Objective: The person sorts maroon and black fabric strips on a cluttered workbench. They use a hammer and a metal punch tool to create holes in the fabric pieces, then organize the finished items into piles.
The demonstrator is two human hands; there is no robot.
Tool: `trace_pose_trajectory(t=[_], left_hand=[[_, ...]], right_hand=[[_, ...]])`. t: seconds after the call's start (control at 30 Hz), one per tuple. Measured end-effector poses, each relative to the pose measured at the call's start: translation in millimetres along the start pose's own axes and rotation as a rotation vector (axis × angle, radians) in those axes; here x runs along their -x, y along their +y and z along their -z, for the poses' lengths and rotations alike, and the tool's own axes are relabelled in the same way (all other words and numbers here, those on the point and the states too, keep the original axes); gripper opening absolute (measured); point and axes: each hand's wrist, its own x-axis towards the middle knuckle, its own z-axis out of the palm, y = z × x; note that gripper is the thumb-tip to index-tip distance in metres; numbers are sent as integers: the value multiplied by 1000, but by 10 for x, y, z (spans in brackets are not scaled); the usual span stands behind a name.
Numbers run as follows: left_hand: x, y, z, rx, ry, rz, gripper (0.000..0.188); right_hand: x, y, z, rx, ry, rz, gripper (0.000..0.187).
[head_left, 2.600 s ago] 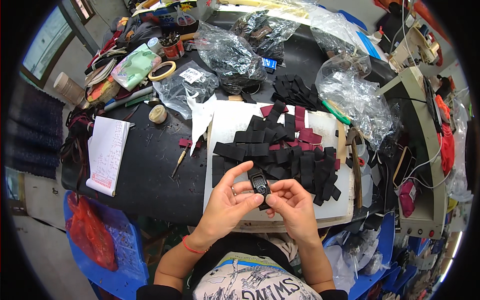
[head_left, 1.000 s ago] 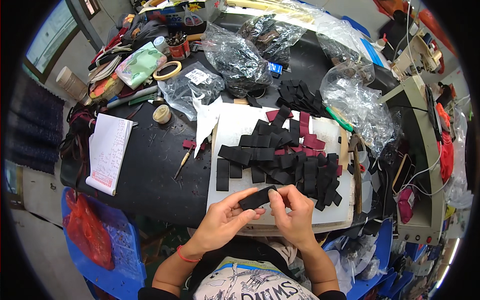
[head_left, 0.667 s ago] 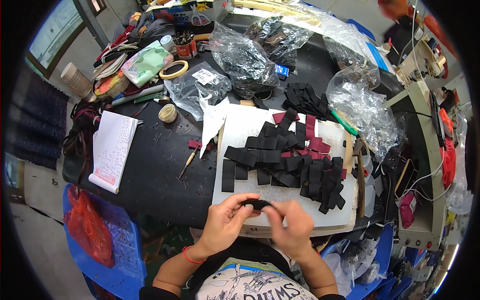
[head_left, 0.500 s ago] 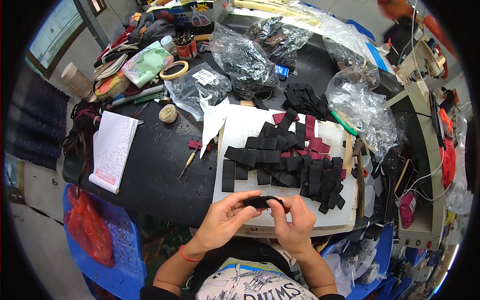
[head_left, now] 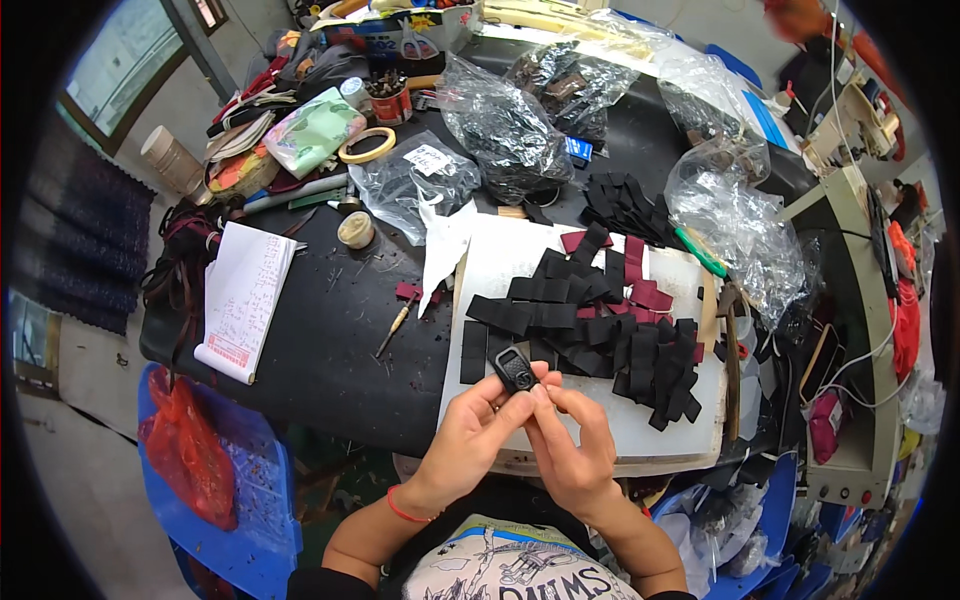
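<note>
- Black key-fob case (head_left: 514, 368) is sitting pinched between both hands, just above the near edge of the white cutting board (head_left: 640, 440), over its lower left part.
- Black leather pieces (head_left: 600, 330) are lying scattered across the board right behind the case, with a few dark red pieces (head_left: 640, 280) mixed in toward the far side; they are crowding the space just beyond the fingers.
- Left hand (head_left: 470, 435) is gripping the case from below and from the left, fingers pressed together on its lower end.
- Right hand (head_left: 572, 450) is closing its thumb and fingertips against the case's lower right corner, so the case is sticking up above both grips.
- A small awl (head_left: 392, 330) with a wooden handle is lying on the black table (head_left: 320, 360) to the left of the board, well apart from the hands.
- A notepad (head_left: 243, 300) is resting near the table's left edge, and a roll of tape (head_left: 366, 146) and clear plastic bags (head_left: 500, 130) are filling the far side.
- Bare board surface is lying open to the right of the hands, and bare black tabletop to their left.
</note>
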Motion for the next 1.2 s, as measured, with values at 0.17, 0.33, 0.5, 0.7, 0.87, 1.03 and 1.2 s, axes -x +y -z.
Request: trace_pose_trajectory(t=[0.17,0.33,0.5,0.7,0.87,1.03,1.2], left_hand=[[15,133,242,-174,-241,159,30],[87,128,265,-143,-260,227,29],[121,131,253,-120,-178,193,30],[120,133,307,-125,-168,201,29],[126,136,338,-86,-164,256,28],[88,120,305,-38,-84,217,28],[104,163,377,-68,-114,268,27]], right_hand=[[-92,-3,281,-295,-39,-490,37],[-127,124,281,-1107,-209,-1017,24],[34,94,224,-1155,-96,-1011,22],[27,35,190,-1120,-133,-977,22],[111,68,176,-1164,-177,-961,23],[108,70,136,-1198,-148,-1009,24],[77,122,213,-1351,-314,-1128,23]])
